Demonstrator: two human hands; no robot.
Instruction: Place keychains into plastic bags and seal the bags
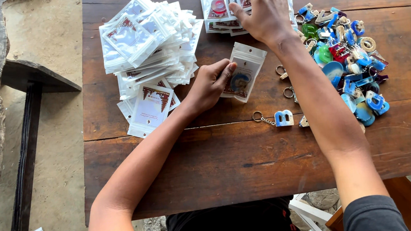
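On the wooden table [230, 163], two pouch stacks, one empty [150, 40] at 11 o'clock and one filled [217, 6] at 12 o'clock, a keychain heap [348, 61] at 2 o'clock; left hand [210, 84] pinches one filled pouch [242, 71] at centre, right hand [265, 9], fingers spread, presses flat on the filled stack.

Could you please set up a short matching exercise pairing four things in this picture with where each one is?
Things:
1. left hand
2. right hand
3. empty pouches
4. keychain pile

Places:
A. heaped at the table's right side
B. flat on the stack of filled pouches
C. heaped at the table's left side
D. holding one filled pouch

Pairs: 1-D, 2-B, 3-C, 4-A
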